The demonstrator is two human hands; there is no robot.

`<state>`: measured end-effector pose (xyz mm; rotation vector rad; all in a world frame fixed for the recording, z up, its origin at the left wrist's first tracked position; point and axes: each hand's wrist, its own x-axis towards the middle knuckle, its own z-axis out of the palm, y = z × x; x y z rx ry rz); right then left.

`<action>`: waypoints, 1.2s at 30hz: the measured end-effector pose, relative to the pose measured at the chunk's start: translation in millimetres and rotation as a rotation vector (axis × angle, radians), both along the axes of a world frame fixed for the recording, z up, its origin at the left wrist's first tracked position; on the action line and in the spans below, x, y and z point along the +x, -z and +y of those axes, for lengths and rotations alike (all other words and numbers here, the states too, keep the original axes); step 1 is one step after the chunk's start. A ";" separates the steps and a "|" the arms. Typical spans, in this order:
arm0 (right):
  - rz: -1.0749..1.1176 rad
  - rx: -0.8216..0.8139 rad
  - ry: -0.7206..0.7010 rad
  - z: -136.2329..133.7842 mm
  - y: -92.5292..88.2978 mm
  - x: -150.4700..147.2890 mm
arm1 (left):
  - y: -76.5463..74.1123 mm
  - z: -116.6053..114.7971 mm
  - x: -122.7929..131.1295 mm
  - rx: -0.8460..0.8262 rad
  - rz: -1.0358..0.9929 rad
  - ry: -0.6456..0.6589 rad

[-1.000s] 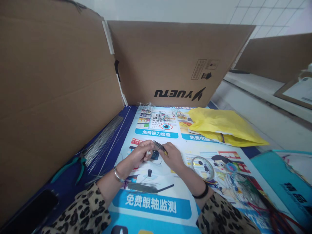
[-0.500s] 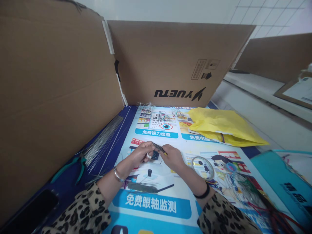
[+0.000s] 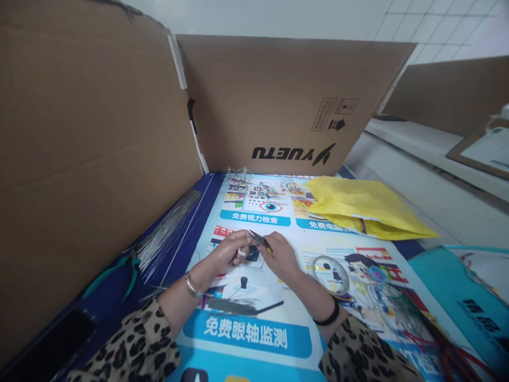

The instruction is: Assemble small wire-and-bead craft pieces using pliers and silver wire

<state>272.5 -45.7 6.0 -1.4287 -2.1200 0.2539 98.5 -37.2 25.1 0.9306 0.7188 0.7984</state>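
Observation:
Over the middle of the printed sheet, my right hand is closed around small pointed pliers with a bit of yellow on the handle. Their jaws point left, toward the fingertips of my left hand. That hand is closed in a pinch; what sits between its fingers is too small to make out. Below the hands a bundle of short dark wires lies on the sheet. To the right of my right wrist rests a clear round ring, like a tape roll.
Cardboard walls stand at the back and left. Long thin wires and teal-handled pliers lie at left, near a dark phone-like object. At right are a yellow bag, a teal pouch and tangled cords.
Both hands stay almost in place. The pliers have shifted slightly between them, and their jaws look a little more parted.

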 end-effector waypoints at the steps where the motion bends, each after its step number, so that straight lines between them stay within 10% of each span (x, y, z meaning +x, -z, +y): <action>1: 0.006 0.010 -0.001 0.4 0.4 0.2 | -0.3 0.0 -0.2 0.000 -0.003 0.001; 36: -0.142 -0.090 0.025 0.9 -4.0 2.0 | 2.0 -0.6 -0.3 0.089 0.043 0.053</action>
